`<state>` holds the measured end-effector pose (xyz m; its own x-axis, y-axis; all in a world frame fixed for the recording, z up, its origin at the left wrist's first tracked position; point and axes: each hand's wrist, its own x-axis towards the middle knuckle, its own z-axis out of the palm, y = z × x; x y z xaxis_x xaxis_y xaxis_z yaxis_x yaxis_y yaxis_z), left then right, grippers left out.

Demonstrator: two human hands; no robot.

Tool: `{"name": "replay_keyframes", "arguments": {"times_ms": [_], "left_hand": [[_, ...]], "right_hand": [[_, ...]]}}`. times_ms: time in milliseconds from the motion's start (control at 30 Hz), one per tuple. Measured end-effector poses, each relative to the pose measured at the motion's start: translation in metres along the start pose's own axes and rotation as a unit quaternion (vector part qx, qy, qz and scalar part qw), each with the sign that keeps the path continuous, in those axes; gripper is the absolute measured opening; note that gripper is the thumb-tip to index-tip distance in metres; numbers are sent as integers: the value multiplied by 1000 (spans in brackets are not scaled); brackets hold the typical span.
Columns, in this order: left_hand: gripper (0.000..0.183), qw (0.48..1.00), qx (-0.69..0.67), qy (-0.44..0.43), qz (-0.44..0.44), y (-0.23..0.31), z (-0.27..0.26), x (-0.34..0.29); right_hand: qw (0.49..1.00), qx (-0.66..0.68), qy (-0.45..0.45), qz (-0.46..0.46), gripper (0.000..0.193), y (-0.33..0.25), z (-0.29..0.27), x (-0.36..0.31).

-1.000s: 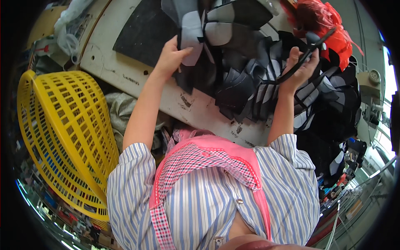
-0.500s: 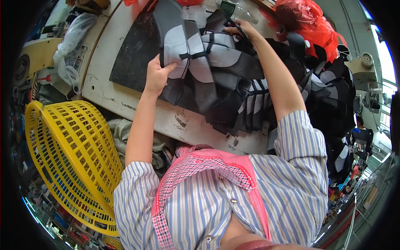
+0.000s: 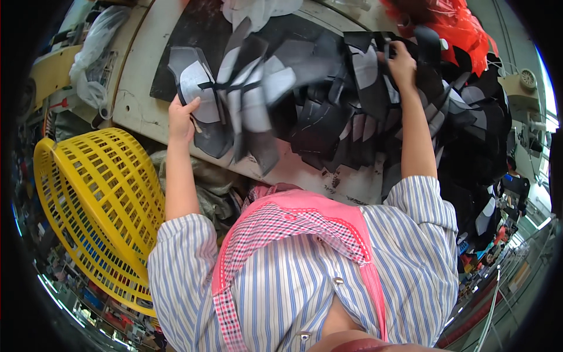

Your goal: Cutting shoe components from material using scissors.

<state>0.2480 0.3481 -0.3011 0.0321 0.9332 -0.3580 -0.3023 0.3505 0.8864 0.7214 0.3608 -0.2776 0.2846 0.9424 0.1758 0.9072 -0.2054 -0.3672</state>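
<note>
My left hand (image 3: 183,120) pinches the edge of a black, flat-cut piece with a pale grey patch (image 3: 196,82), at the left end of a row of similar pieces. Dark strips seem to link these pieces to one another. The middle pieces (image 3: 252,97) hang between my hands and are smeared by motion. Farther right, my right hand (image 3: 402,63) has its fingers closed at the edge of another black piece with a pale patch (image 3: 365,67). Its fingertips are partly hidden. Below the row, more black and grey pieces (image 3: 358,132) lie overlapped on the white table (image 3: 143,111).
A dark board (image 3: 170,73) lies under the row on the table. A yellow plastic basket (image 3: 120,170) stands tilted at the left. Red plastic bags (image 3: 448,29) and a large heap of black pieces (image 3: 469,152) are on the right. A whitish bag (image 3: 258,9) sits at the far edge.
My left hand has moved left with its piece, and my right hand has moved right and slightly nearer. The row between them is now spread wider. A whitish bag has come into view at the top.
</note>
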Motion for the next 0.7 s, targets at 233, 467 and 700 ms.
{"name": "replay_keyframes", "arguments": {"times_ms": [233,467,700], "left_hand": [[21,999,-33,10,-35,-13,4,-25],[20,994,-107,17,-32,-2,27,-43],[27,994,-39,77,71,19,39,-60]], "right_hand": [[829,514,-220,18,36,-157,-50,-74],[448,659,-543,264,56,-215,9,-178],[520,563,-581,273,51,-231,35,-186]]}}
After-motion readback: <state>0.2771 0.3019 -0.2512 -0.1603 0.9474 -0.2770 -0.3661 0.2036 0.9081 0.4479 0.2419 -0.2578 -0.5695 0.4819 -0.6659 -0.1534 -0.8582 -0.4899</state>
